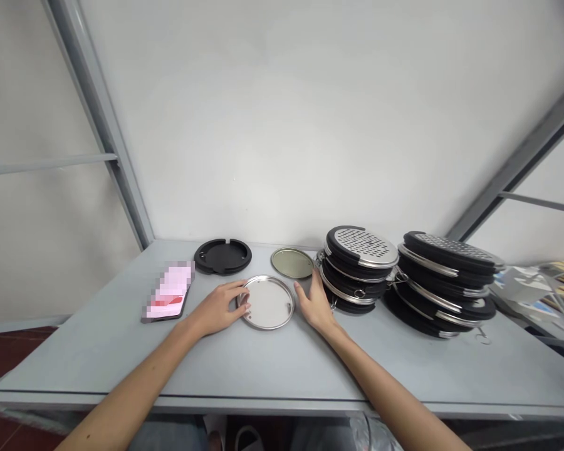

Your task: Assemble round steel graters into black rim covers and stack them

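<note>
A shallow round silver metal dish (267,304) with a raised rim lies on the grey table. My left hand (223,308) is closed on its left edge, the thumb over the rim and the fingers along the upper left side. On the dish's other side my right hand (316,302) is open and holds nothing I can see, its thumb apart from the fingers. Those fingertips reach beside a stack of round black and silver pieces (360,263) with perforated metal on top; I cannot tell whether they touch it. Behind the dish lies a flat greenish-gold metal disc (292,263).
A black round base (223,257) with notches sits at the back left. A phone (172,291) with a lit, pixelated screen lies left of it. Farther right stands a second stack of black and silver pieces (446,285). A white wall (282,125) rises behind the table (244,369).
</note>
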Tool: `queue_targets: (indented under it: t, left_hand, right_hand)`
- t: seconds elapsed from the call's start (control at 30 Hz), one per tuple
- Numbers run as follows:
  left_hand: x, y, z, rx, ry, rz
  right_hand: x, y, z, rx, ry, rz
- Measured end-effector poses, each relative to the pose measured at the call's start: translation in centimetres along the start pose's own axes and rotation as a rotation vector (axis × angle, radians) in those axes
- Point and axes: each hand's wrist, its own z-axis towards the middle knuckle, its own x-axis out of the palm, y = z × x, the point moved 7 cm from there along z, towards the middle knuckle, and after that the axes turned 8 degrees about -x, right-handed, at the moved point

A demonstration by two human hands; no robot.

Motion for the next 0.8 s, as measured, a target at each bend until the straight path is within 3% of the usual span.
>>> queue_targets:
  t: [0.33,0.5,0.67,0.8]
  left_hand:
    - [-0.1,-0.3,0.1,0.008,0.007,0.003]
    - [-0.2,-0.4,0.1,-0.001,0.014,0.022]
    - [0.0,-0.4,0.2,0.004,0.02,0.044]
    - [-0.1,-0.2,0.1,0.021,0.002,0.033]
  right_hand:
    - [-1.1,-1.5,-1.4,0.022,-0.036,-0.058]
    - [-0.9,-0.2,-1.3,0.037,0.05,-0.185]
    - [0.3,2.1,2.0,-0.075,0.156,-0.265]
    - [1.3,1.3,6.3,0.048,0.198,-0.439]
